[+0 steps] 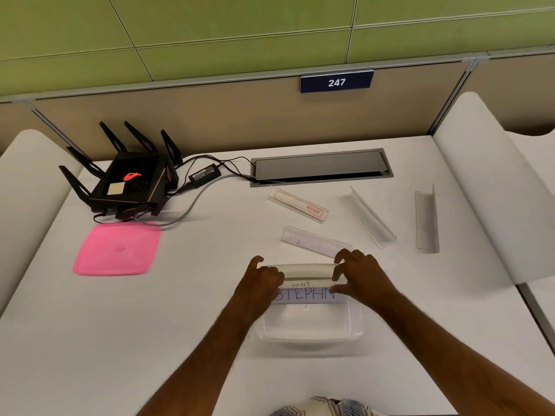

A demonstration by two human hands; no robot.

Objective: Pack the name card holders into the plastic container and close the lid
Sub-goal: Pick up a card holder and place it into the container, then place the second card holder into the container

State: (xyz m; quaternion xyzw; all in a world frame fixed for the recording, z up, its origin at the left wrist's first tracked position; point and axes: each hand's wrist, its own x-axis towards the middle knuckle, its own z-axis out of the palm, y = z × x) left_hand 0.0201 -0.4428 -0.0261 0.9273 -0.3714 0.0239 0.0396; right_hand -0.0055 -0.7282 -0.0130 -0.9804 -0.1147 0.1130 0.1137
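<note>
A clear plastic container (309,328) sits open on the white table near me. Over its far rim I hold a clear name card holder (306,292) with blue lettering, my left hand (261,283) gripping its left end and my right hand (360,277) its right end. Several more clear holders lie beyond: one flat just behind my right hand (315,241), one with a red label (298,205), an angled one (368,217) and one at the far right (426,220). The pink lid (117,249) lies flat at the left.
A black router (126,178) with antennas, its power brick (204,175) and cables stand at the back left. A grey cable hatch (321,168) is set into the table's rear. White partitions flank the table on both sides.
</note>
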